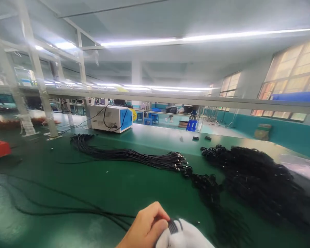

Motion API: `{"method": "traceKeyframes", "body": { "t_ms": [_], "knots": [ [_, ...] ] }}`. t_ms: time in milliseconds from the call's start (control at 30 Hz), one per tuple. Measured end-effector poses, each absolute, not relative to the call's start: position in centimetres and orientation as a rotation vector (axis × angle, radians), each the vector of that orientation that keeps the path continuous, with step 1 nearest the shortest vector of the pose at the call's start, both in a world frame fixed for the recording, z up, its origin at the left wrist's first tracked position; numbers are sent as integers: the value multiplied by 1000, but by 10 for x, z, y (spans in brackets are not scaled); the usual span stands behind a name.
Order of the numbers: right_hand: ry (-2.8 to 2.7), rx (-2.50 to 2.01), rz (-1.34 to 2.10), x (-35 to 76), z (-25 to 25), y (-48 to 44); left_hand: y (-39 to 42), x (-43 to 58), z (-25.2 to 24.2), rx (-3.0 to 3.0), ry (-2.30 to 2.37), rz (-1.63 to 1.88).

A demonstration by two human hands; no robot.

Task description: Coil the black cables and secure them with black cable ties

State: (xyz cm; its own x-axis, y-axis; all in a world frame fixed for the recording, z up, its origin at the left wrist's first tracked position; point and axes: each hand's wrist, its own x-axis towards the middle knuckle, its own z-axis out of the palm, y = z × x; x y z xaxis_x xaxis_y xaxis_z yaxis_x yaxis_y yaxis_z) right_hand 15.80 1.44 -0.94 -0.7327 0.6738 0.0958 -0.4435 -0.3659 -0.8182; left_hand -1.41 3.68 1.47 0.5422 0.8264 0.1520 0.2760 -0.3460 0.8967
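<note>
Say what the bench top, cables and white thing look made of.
The bench top looks like glossy green rubber or vinyl: it mirrors the lights. The cables seem black, matte, plastic-sheathed, bending loosely. The white thing looks like fuzzy fabric, perhaps a glove.

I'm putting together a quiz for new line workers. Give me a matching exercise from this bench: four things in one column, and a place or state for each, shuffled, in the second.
Things
1. white and blue machine box
2. straight cable bundle
3. tangled cable heap
4. left hand

Places or states
a. on the right side of the green table
b. pinching black cable strands next to a white cloth
c. at the far edge, beside a frame post
d. stretched across the middle of the table

Pairs: 1-c, 2-d, 3-a, 4-b
</note>
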Motion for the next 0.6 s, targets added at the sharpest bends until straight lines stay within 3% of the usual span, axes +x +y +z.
{"method": "traceKeyframes", "body": {
  "t_ms": [167,467,600],
  "knots": [
    [-1083,-304,2137,156,-9,4,26,-9,24,1532,713,670],
    [-1365,-426,2102,166,0,1,9,-2,23,1804,788,799],
    [-1440,-470,2078,168,10,-2,2,2,13,1822,847,1010]
  ]
}}
